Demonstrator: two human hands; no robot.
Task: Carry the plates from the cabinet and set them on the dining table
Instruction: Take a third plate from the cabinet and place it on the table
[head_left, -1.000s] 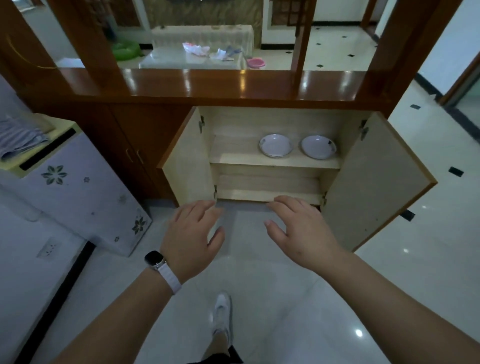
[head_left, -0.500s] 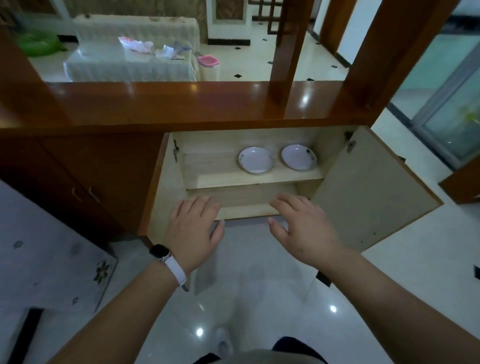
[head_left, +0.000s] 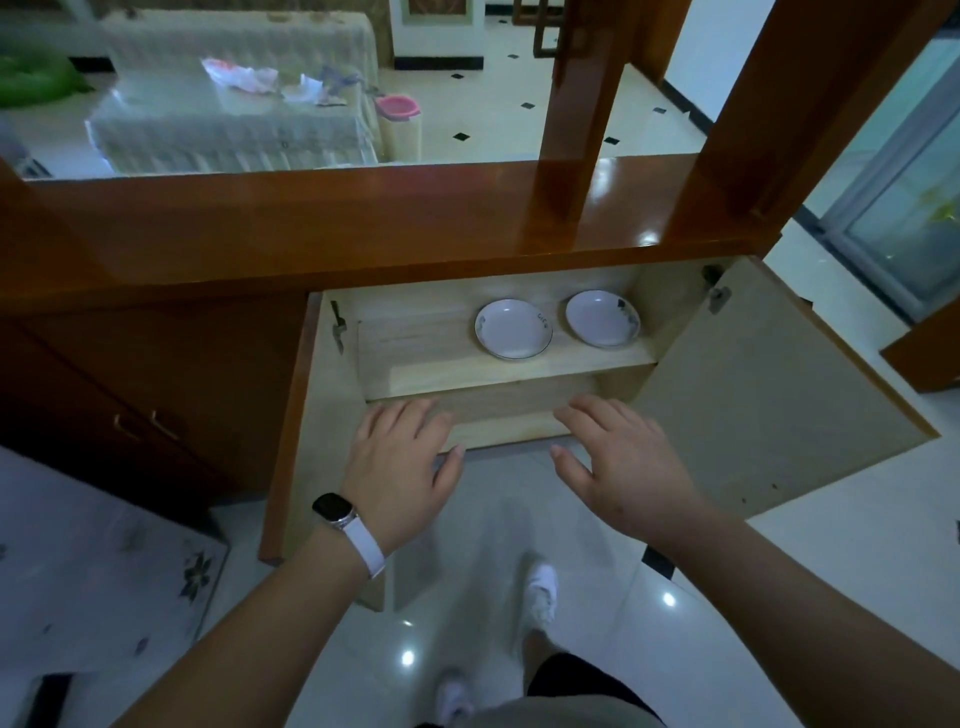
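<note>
Glossy tiles run under an open cabinet (head_left: 769, 395) — two plates (head_left: 512, 328) sit side by side on its shelf. Left hand (head_left: 402, 467) and right hand (head_left: 621, 465) hover before it, fingers spread, holding nothing

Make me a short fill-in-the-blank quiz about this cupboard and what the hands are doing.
1. The number of plates on the shelf of the open cabinet is ____.
2. Both plates sit toward the ____ end of the shelf.
3. The left hand and the right hand, fingers spread in front of the cabinet, hold ____.
4. The watch with the white strap is on the ____ wrist.

Missing words: two; right; nothing; left.
</note>
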